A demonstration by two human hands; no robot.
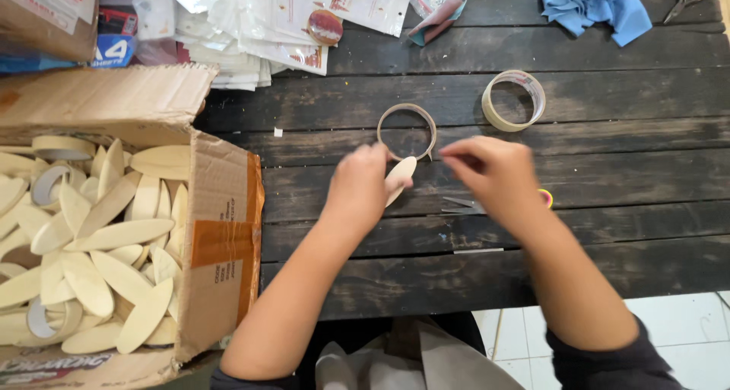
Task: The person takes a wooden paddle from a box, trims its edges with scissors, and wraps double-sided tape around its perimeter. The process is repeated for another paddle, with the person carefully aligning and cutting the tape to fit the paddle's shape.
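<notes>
Frame centre, dark plank surface (608,177): left hand (361,188), fingers gripping pale leaf-shaped wooden piece (400,175); right hand (490,173), fingertips pinched, contents unclear. Thin tape ring (407,131) just above.

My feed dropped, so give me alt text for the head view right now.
Over a dark plank table, the left hand holds a pale leaf-shaped wooden piece while the right hand pinches near a thin tape roll. A cardboard box of similar pieces sits left; a second tape roll lies beyond.

A cardboard box (220,230) sits left of two tape rolls (514,99) on the table (608,177).
</notes>
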